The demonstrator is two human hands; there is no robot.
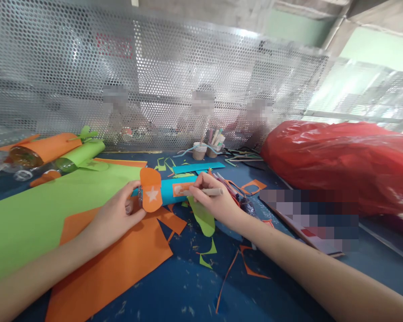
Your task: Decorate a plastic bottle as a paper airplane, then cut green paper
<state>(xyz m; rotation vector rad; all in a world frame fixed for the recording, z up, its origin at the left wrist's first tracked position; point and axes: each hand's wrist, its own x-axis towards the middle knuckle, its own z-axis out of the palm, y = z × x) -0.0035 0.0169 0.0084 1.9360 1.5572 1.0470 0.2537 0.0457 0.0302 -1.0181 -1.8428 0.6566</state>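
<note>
A plastic bottle wrapped in blue paper [167,193] lies sideways in front of me. My left hand [119,214] grips its left end, fingers and thumb around it. There a rounded orange paper piece [151,179] with a pale star stands out from the bottle. My right hand [215,197] pinches a light-coloured marker [215,192], whose tip is at a small orange paper rectangle [177,187] on the blue wrap. Below the bottle juts a rounded green paper piece [204,220]. The bottle's right end is hidden behind my right hand.
Orange sheets [114,264] and a large green sheet [27,214] cover the left side of the blue table. Paper scraps [208,255] lie about. Orange- and green-wrapped bottles [58,150] stand far left. Marker cups [199,151] and a red plastic bag [336,165] are behind.
</note>
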